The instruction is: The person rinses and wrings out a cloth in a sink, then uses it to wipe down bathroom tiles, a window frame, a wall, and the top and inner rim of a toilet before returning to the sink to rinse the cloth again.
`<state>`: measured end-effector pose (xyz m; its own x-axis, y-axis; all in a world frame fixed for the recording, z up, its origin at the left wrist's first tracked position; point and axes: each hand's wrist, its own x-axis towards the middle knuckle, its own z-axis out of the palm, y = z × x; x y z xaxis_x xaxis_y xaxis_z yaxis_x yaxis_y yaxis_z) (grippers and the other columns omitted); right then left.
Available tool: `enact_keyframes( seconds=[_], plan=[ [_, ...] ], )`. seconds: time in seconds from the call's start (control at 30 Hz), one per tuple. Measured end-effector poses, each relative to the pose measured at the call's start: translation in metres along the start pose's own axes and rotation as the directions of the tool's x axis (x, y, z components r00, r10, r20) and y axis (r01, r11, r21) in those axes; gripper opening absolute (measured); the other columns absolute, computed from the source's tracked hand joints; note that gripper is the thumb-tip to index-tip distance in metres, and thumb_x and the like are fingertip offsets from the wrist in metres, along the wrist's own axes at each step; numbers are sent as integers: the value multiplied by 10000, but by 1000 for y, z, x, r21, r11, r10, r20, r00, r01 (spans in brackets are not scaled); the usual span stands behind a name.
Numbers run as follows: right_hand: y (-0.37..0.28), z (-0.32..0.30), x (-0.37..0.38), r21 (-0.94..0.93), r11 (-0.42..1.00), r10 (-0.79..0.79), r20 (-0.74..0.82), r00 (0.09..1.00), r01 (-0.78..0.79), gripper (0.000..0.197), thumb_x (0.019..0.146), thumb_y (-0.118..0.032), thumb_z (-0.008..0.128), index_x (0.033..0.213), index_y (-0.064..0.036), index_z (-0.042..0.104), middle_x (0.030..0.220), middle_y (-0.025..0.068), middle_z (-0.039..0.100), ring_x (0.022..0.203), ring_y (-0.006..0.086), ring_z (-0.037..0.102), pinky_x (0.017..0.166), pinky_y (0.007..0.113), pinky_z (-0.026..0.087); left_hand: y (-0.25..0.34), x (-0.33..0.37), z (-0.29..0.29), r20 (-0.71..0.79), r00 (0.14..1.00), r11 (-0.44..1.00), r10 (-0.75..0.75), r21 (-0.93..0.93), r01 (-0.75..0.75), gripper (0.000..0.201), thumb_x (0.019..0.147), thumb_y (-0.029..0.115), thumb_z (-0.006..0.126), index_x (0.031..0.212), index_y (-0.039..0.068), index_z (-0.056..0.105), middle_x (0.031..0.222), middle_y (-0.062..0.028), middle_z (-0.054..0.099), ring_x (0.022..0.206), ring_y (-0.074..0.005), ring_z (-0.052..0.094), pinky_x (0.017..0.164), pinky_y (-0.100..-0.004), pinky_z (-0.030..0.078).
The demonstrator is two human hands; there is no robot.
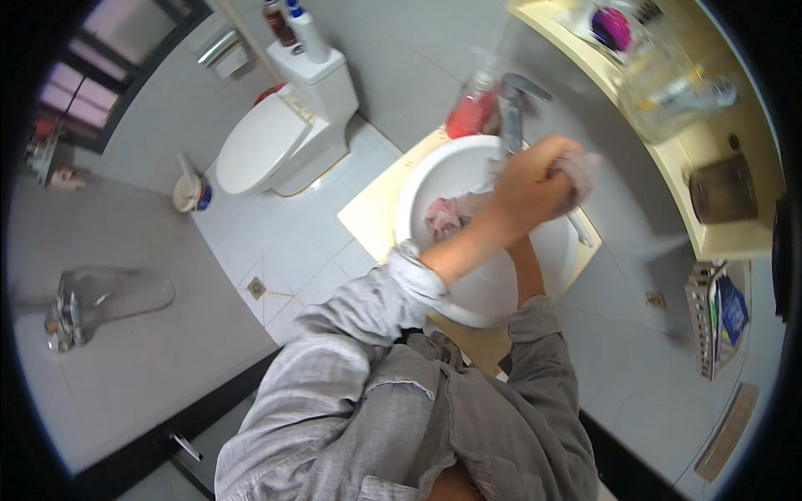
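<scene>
One crumpled pink cloth (443,219) sits in the left of the washbasin (474,288); next come the faucet (511,117), then your right wrist (525,265), the right hand itself hidden, its grip impossible to tell; above it your left hand (530,188) is clenched round a pale pink wad (580,177), perhaps the same cloth. Best hold that wad over the washbasin, pressure even, knuckles clear of the faucet
</scene>
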<state>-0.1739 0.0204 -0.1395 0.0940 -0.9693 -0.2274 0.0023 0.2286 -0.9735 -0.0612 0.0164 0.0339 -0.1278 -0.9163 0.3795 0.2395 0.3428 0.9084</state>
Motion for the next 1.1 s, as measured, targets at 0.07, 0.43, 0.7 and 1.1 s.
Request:
enact_keyframes(
  seconds=[0.07,0.43,0.7,1.1],
  plan=[
    [30,4,19,-9,990,142,-80,987,-143,467,672,-57,599,1125,-57,483,1023,89,537,878,176,547,739,301,456,12,-1,-4,-103,995,1000,-12,-6,11,248,715,6,446,950,33,522,824,-46,547,774,-119,514,690,-236,425],
    [-9,-41,-8,-99,971,225,51,973,-219,390,654,-20,545,1042,0,506,960,88,562,897,194,551,782,278,447,-156,-111,-24,-389,705,716,-592,148,683,497,749,278,571,1199,117,436,1170,-160,470,1083,-267,457,868,-443,376],
    [-41,-44,-53,283,958,-108,229,967,40,617,631,-155,615,1185,12,400,1169,134,468,1100,262,447,937,374,346,-161,-80,-39,9,527,132,-850,-965,229,372,739,197,598,1064,47,496,1054,-129,535,949,-239,545,768,-409,475],
    [11,-27,19,784,584,-112,332,936,-208,446,889,-357,372,1178,-22,415,1198,120,446,1118,256,424,960,391,335,-171,-77,-23,292,456,-29,-841,-865,500,177,788,144,487,916,62,577,927,-105,596,814,-221,591,741,-363,494]
  ],
)
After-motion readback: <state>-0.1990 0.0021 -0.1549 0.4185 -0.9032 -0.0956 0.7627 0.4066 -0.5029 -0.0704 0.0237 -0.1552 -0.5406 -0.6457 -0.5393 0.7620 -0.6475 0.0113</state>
